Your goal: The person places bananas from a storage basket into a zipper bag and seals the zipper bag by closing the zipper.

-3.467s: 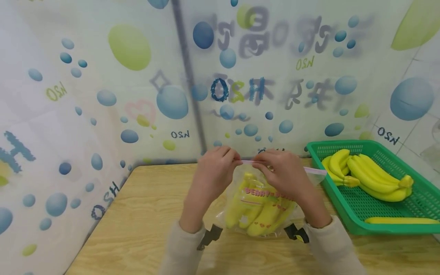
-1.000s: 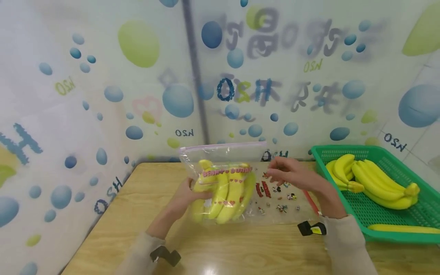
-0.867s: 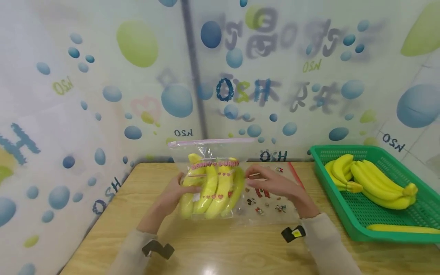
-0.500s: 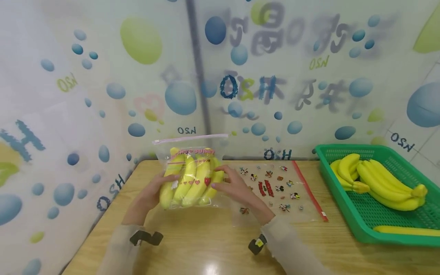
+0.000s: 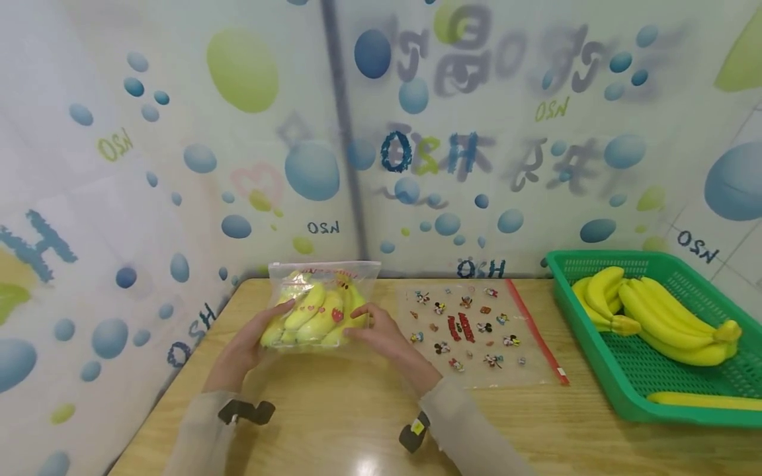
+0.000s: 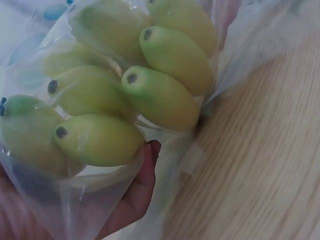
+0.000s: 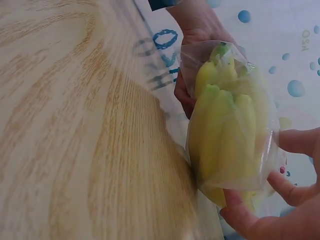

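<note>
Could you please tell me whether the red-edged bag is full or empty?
It looks empty: the red-edged bag lies flat on the table, whose wood shows through.

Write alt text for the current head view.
A left hand and a right hand hold a clear zip bag of yellow bananas at a wooden table. To the right lie a flat printed bag with a red zip strip and a green basket holding more bananas.
</note>
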`<state>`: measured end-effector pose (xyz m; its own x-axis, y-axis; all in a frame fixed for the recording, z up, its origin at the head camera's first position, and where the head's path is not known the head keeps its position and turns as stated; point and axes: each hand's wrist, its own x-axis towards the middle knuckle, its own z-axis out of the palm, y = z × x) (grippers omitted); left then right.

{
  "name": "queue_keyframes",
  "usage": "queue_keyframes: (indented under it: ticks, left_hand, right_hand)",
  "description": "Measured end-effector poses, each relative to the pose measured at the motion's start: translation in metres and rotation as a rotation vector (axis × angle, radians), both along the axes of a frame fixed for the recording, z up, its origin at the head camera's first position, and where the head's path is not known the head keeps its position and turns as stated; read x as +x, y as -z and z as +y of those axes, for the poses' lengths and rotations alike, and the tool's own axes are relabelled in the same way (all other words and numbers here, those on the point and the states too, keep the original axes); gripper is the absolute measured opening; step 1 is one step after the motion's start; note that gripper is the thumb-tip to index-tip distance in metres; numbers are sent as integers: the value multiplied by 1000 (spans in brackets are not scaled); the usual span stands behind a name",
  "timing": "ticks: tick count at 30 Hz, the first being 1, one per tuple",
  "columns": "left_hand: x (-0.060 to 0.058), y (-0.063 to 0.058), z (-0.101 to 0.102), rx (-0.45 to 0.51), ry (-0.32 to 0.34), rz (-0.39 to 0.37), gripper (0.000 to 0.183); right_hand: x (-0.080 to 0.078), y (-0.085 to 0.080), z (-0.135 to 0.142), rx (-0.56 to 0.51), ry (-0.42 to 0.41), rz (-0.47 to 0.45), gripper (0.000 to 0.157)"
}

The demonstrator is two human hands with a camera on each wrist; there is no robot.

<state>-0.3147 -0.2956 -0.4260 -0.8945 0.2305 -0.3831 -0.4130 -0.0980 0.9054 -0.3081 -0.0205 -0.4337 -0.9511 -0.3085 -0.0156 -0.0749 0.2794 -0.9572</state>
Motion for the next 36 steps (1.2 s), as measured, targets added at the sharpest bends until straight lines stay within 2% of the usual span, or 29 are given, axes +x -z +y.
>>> queue_keyframes:
  ticks: [3, 7, 9, 12, 16, 22, 36]
  left_hand:
    - [-2, 2, 0, -97, -28, 37, 71]
    - [-1, 4, 1, -414, -118, 100, 100]
    - [0, 4, 2, -536, -152, 114, 111]
    - [1, 4, 3, -626, -171, 166, 114]
    - [2, 3, 5, -678, -157, 204, 109]
    - [2, 4, 2, -748, -107, 195, 106]
    - [8, 0, 1, -765, -113, 202, 107]
  right_hand:
    - [0, 2, 0, 34, -26, 24, 44]
    - [0, 4, 0, 98, -62, 5, 54]
    - [0, 6, 0, 122, -72, -28, 58]
    - [0, 7, 0, 129, -89, -61, 63]
    - [2, 7, 0, 112, -114, -83, 66]
    - [5, 6, 2, 83, -178, -51, 68]
    - [7, 7, 0, 80, -213, -39, 67]
